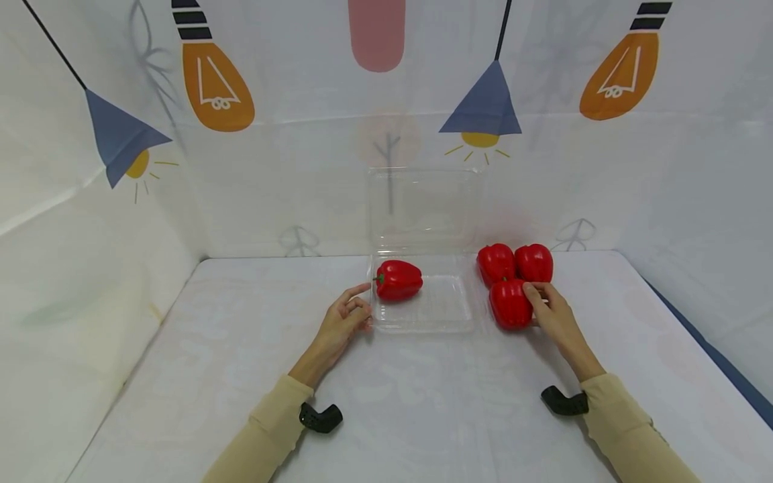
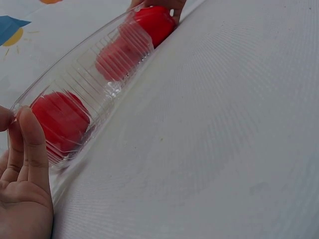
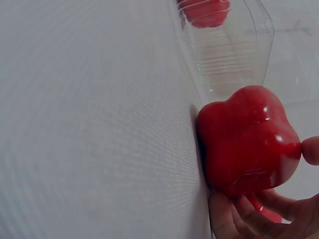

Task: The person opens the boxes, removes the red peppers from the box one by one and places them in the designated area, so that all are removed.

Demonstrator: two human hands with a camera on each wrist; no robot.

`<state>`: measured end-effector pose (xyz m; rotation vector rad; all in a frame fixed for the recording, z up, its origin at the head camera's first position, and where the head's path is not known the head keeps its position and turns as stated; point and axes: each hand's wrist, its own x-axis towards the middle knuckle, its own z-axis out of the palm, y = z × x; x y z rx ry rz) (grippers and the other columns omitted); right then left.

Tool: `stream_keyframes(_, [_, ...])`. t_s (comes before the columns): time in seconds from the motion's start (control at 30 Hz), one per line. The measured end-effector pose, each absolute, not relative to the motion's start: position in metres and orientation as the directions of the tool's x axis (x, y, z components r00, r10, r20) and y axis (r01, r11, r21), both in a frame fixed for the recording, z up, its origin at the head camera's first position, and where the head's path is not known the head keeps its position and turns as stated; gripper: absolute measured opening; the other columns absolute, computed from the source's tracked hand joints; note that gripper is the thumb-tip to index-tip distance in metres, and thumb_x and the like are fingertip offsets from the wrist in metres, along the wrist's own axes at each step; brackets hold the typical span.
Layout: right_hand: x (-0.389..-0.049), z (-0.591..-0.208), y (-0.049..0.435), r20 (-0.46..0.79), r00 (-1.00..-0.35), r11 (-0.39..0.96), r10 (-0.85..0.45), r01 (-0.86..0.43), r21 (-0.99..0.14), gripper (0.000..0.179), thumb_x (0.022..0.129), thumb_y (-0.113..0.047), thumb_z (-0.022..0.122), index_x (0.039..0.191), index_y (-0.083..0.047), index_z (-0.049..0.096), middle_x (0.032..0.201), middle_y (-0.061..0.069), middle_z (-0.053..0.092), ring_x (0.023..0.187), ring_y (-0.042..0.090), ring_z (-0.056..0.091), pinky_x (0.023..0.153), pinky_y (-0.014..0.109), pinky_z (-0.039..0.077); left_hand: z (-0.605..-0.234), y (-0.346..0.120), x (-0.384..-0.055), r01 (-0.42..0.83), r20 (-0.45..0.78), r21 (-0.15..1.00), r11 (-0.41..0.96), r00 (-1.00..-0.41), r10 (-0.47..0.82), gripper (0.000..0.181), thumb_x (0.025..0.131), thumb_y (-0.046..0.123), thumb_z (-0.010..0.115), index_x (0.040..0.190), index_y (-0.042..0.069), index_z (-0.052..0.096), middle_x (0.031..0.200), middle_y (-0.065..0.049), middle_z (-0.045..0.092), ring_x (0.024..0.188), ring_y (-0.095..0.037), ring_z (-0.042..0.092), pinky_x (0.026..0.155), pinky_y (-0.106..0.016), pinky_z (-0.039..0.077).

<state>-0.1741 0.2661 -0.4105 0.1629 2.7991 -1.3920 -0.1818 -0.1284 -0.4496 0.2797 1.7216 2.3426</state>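
Note:
A clear plastic clamshell container lies open on the table, its lid raised at the back. Inside, at its left end, a red bell pepper rests on its side, green stem to the left. My left hand pinches the container's left rim between thumb and fingers, as the left wrist view shows. To the right of the container, my right hand grips another red bell pepper, thumb on one side and fingers on the other. That pepper appears to touch the table.
Two more red bell peppers, one at left and one at right, stand just behind the gripped one. A white cloth covers the table. A printed curtain hangs behind its back edge.

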Motion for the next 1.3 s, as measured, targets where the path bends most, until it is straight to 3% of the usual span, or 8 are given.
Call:
stream_keyframes(0.37, [-0.1737, -0.4116, 0.2659, -0.019, -0.994, 0.598, 0.108, 0.081, -0.798, 0.068, 0.097, -0.054, 0.032, 0.138, 0.000, 0.037, 0.127, 0.026, 0.045, 0.107, 0.034, 0.049, 0.066, 0.016, 0.051, -0.4510, -0.1270, -0.1815, -0.055, 0.034, 0.953, -0.298, -0.958, 0.284, 0.050, 0.093, 0.000, 0.052, 0.141, 0.006, 0.036, 0.082, 0.005, 0.054, 0.066, -0.007, 0.057, 0.063, -0.018, 0.052])
stream_keyframes(0.7, [-0.1733, -0.4139, 0.2650, 0.164, -0.976, 0.622, 0.143, -0.040, -0.782, 0.054, 0.098, -0.044, 0.040, 0.131, -0.001, 0.044, 0.129, 0.022, 0.048, 0.115, 0.037, 0.046, 0.063, 0.007, 0.045, -0.4525, -0.1239, -0.1804, -0.044, 0.049, 0.942, -0.334, -0.963, 0.264, 0.051, 0.092, -0.005, 0.050, 0.141, 0.003, 0.035, 0.080, 0.006, 0.053, 0.066, -0.007, 0.059, 0.062, -0.019, 0.053])
stream_keyframes(0.83, [-0.1737, -0.4129, 0.2637, 0.211, -0.966, 0.625, 0.147, -0.075, -0.777, 0.051, 0.098, -0.041, 0.042, 0.131, -0.002, 0.046, 0.127, 0.020, 0.050, 0.115, 0.035, 0.047, 0.069, 0.007, 0.042, -0.4517, -0.1229, -0.1801, -0.034, 0.056, 0.939, -0.341, -0.966, 0.251, 0.052, 0.092, -0.006, 0.050, 0.141, 0.002, 0.034, 0.079, 0.006, 0.052, 0.065, -0.007, 0.059, 0.062, -0.019, 0.052])
stream_keyframes(1.07, [-0.1724, -0.4105, 0.2606, 0.241, -0.962, 0.635, 0.127, -0.108, -0.765, 0.048, 0.098, -0.038, 0.043, 0.132, -0.004, 0.046, 0.129, 0.017, 0.051, 0.117, 0.032, 0.047, 0.082, 0.019, 0.040, -0.4495, -0.1233, -0.1796, -0.031, 0.056, 0.940, -0.341, -0.969, 0.242, 0.053, 0.092, -0.005, 0.050, 0.141, 0.002, 0.034, 0.079, 0.005, 0.052, 0.065, -0.007, 0.058, 0.062, -0.019, 0.052])
stream_keyframes(1.3, [-0.1724, -0.4137, 0.2598, 0.318, -0.945, 0.644, 0.081, -0.194, -0.740, 0.042, 0.098, -0.030, 0.047, 0.131, -0.004, 0.047, 0.126, 0.016, 0.052, 0.111, 0.022, 0.046, 0.081, 0.009, 0.037, -0.4505, -0.1240, -0.1807, -0.044, 0.042, 0.938, -0.344, -0.970, 0.239, 0.052, 0.092, -0.006, 0.049, 0.141, 0.002, 0.034, 0.079, 0.005, 0.052, 0.064, -0.006, 0.058, 0.061, -0.018, 0.052])
